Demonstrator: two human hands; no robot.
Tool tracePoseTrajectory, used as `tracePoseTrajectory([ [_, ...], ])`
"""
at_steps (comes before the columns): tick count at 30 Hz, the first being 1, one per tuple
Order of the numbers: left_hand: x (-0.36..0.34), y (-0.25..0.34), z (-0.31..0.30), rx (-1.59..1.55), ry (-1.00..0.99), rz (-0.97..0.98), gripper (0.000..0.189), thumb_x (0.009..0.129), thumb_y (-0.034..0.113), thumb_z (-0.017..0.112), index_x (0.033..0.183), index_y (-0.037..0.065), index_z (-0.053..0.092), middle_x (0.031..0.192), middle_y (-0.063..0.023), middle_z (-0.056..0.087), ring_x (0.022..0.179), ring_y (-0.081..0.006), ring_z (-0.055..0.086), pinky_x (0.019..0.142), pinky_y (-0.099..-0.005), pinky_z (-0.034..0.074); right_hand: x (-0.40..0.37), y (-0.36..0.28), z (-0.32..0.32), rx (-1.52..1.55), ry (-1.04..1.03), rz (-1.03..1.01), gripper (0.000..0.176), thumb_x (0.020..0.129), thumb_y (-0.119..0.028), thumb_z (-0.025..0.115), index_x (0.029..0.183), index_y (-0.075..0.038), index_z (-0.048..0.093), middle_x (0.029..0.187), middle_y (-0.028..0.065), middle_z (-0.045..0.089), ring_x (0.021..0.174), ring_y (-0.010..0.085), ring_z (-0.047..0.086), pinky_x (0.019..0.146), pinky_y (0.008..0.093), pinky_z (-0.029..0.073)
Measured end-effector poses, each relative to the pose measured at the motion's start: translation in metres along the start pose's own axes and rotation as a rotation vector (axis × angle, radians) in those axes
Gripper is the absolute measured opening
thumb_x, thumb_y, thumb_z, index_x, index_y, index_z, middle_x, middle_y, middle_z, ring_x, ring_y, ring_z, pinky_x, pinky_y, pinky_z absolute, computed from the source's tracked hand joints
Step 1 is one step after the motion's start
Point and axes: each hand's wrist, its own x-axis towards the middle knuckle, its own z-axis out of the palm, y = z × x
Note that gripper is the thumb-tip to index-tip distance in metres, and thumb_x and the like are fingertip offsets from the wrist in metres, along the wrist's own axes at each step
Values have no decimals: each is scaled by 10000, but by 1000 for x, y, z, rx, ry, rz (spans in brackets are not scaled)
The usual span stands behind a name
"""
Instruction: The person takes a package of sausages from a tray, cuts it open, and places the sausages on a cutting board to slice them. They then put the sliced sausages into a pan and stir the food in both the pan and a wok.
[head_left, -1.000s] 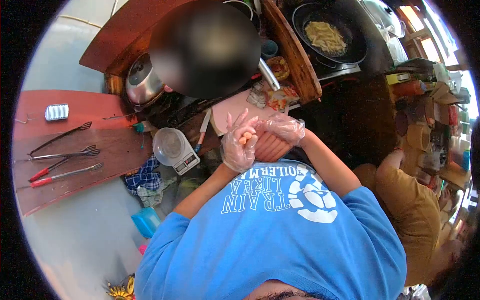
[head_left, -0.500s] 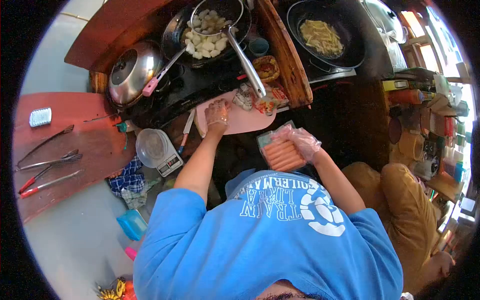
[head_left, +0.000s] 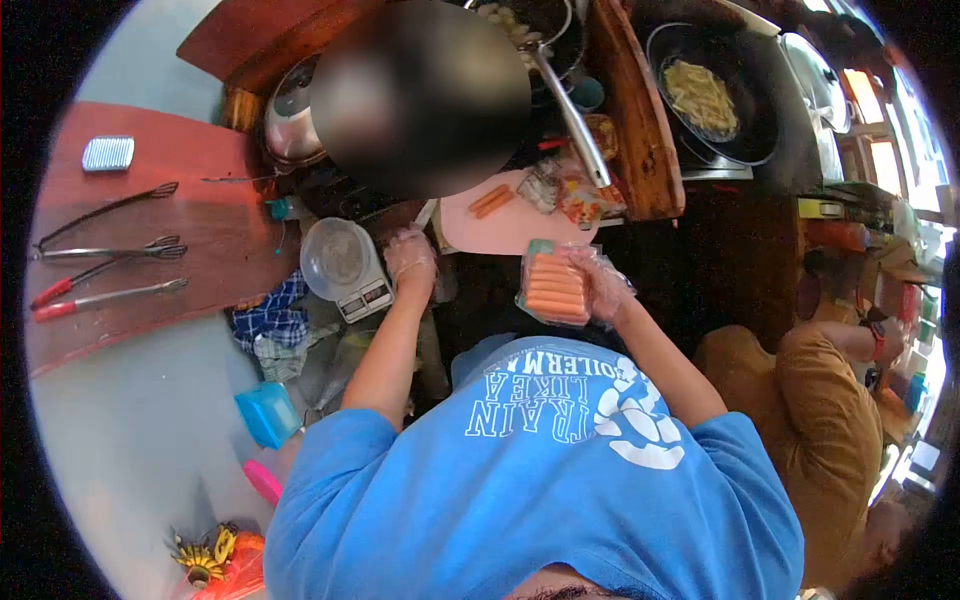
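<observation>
My right hand [head_left: 605, 290], in a clear plastic glove, grips a clear pack of sausages [head_left: 555, 287] just in front of my shirt. My left hand [head_left: 411, 258], also gloved, is closed around the handle of a knife between the scale and the cutting board. Part of the knife's blade [head_left: 426, 213] shows above my fingers; the handle is mostly hidden. On the pink cutting board [head_left: 480, 235] lie a couple of loose sausages [head_left: 491, 201]. Crumpled plastic packets [head_left: 580, 200] rest on the board's right side.
A kitchen scale [head_left: 365, 300] bears a clear bowl [head_left: 338, 255]. Beyond the board, a blurred patch hides much of the stove. A strainer handle [head_left: 575, 125] juts toward me. A wok of frying strips [head_left: 700, 98] stands at right; tongs [head_left: 110, 298] lie left. Another person's leg [head_left: 820, 400] is at right.
My left hand has moved off the cutting board to the knife and closed on it. Loose sausages now show where that hand was. The whole view has shifted.
</observation>
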Motion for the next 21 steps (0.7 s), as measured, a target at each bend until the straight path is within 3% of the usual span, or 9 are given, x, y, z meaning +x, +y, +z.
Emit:
tracePoseTrajectory([
  [2, 19, -23, 34, -130, -35, 68, 489, 878, 136, 587, 1334, -13, 492, 1170, -200, 639, 1052, -338, 650, 869, -425, 541, 18, 11, 12, 40, -8, -11, 343, 939, -214, 625, 1234, -48, 572, 1138, 99, 643, 1036, 248, 642, 916, 411, 546],
  [3, 17, -24, 41, -97, 82, 84, 439, 889, 115, 569, 1292, -48, 511, 1082, -215, 668, 975, -347, 675, 822, -408, 559, 26, 15, 21, 46, -42, -7, 357, 943, -210, 623, 1249, -39, 560, 1149, 108, 638, 1042, 249, 641, 921, 416, 544],
  [6, 8, -31, 16, -184, -7, 124, 432, 902, 113, 543, 1293, -67, 502, 1072, -235, 665, 973, -352, 674, 834, -419, 555, 65, 38, 37, 12, -83, -13, 375, 956, -206, 606, 1275, -19, 542, 1188, 130, 622, 1070, 253, 633, 931, 426, 541],
  [11, -53, -71, -37, -443, 51, 8, 417, 890, 112, 533, 1259, -79, 499, 995, -273, 644, 941, -391, 652, 795, -453, 537, 123, 59, 103, -148, -108, 51, 401, 974, -229, 577, 1293, 11, 528, 1231, 132, 608, 1105, 260, 619, 946, 436, 531],
  [13, -74, -93, -33, -468, 74, 13, 451, 868, 107, 544, 1281, -65, 487, 999, -269, 643, 956, -391, 645, 812, -452, 531, 160, 68, 128, -203, -324, 81, 404, 949, -197, 627, 1295, -14, 529, 1249, 81, 600, 1177, 222, 567, 1016, 413, 476],
  [16, -98, -120, -16, -557, 117, 27, 525, 827, 98, 561, 1327, -31, 468, 1024, -264, 640, 987, -392, 630, 845, -451, 519, 311, 133, 93, -976, -691, -728, 454, 905, -198, 665, 1308, -34, 536, 1268, 119, 597, 1157, 243, 580, 970, 390, 500],
  [17, -102, -127, -7, -621, 142, 35, 564, 807, 94, 565, 1351, -12, 460, 1045, -263, 638, 1003, -393, 622, 861, -451, 513, 323, 132, 112, -975, -697, -723, 454, 905, -198, 665, 1308, -34, 536, 1268, 119, 597, 1157, 243, 580, 970, 390, 500],
  [19, -104, -133, 7, -617, 151, 2, 576, 804, 95, 558, 1362, -4, 455, 1057, -260, 636, 995, -397, 620, 865, -454, 510, 323, 122, 158, -2253, -341, -455, 418, 871, -181, 635, 1267, -63, 575, 1242, 162, 615, 1106, 274, 607, 903, 390, 524],
  [21, -104, -138, 18, -648, 177, -12, 577, 801, 97, 546, 1366, 11, 469, 1068, -257, 632, 980, -409, 619, 868, -457, 508, 298, 117, 181, -2272, -265, -468, 429, 859, -189, 612, 1270, -71, 577, 1214, 170, 630, 1080, 281, 618, 883, 391, 530],
])
